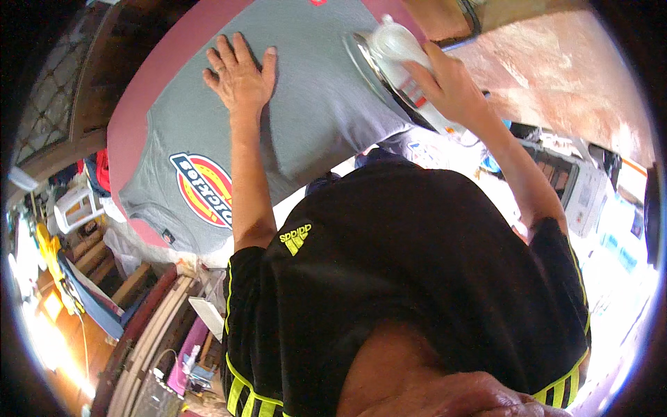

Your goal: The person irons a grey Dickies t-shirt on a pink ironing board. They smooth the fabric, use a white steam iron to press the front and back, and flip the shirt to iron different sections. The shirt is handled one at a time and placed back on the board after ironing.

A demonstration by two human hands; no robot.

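Note:
A grey T-shirt [306, 90] with a red, yellow and blue printed emblem lies spread over a maroon ironing board [135, 104], its neckline toward the lower left. My left hand [242, 76] rests flat on the fabric with fingers spread, holding nothing. In my right hand [451, 83] is a white clothes iron [396, 50], gripped by its handle. Its soleplate sits on or just over the shirt's right part, slightly tilted; whether it fully touches the cloth I cannot tell. Small wrinkles show along the shirt's near edge.
Beyond the board at right is a pale, stained surface [556, 76]. A grey boxy appliance [587, 184] stands at the right. To the left are a white plastic stool [75, 208] and stacked wooden boards [149, 340]. A dark lattice panel [52, 97] stands far left.

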